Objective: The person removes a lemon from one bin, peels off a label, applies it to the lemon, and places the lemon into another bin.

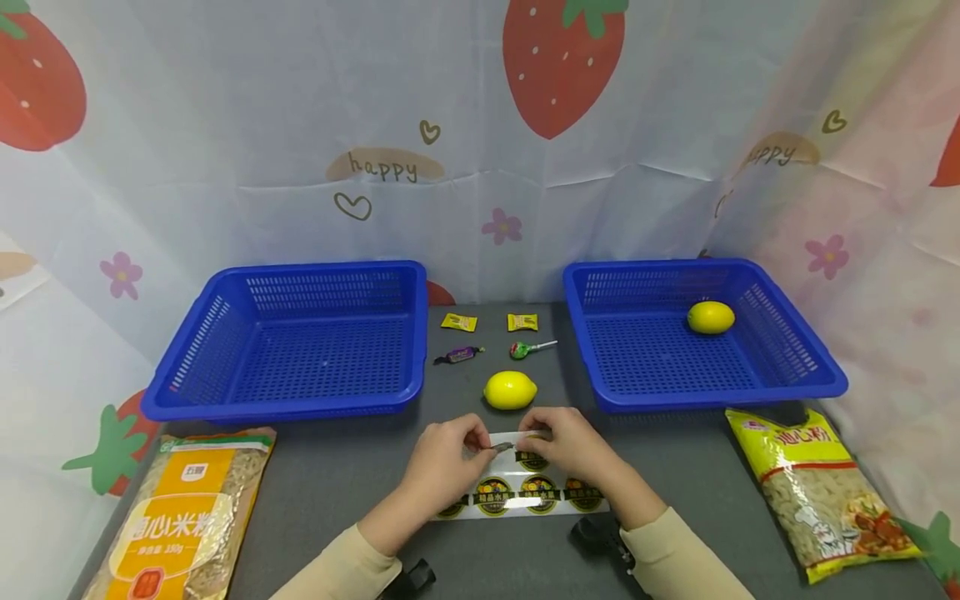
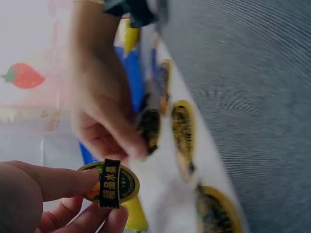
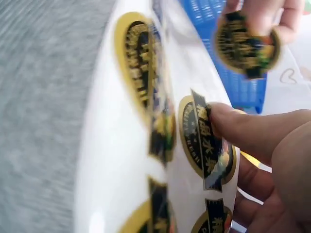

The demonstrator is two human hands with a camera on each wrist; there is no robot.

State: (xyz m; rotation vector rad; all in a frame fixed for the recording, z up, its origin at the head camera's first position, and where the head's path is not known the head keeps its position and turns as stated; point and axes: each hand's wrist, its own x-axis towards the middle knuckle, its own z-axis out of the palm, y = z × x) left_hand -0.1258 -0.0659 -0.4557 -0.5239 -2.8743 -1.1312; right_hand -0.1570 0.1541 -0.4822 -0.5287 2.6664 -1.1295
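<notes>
My left hand [image 1: 446, 457] pinches a loose oval black-and-gold sticker [image 2: 112, 184] between thumb and fingers, its printed face showing in the left wrist view. Close beside it, my right hand [image 1: 572, 443] grips the top edge of a white sticker sheet [image 1: 512, 468], thumb on a printed label [image 3: 206, 141] and fingers behind. Several more of these labels remain on the sheet, which bends in the right wrist view. Just beyond both hands lies a yellow lemon [image 1: 510, 390] on the grey table.
Two blue baskets stand at the back: the left basket [image 1: 283, 412] and the right basket [image 1: 720, 395], which holds another lemon [image 1: 711, 317]. Between them lie yellow-wrapped candies [image 1: 459, 322], a purple candy [image 1: 460, 355] and a lollipop [image 1: 519, 350]. Food bags flank the table, left bag [image 1: 180, 517] and right bag [image 1: 821, 500].
</notes>
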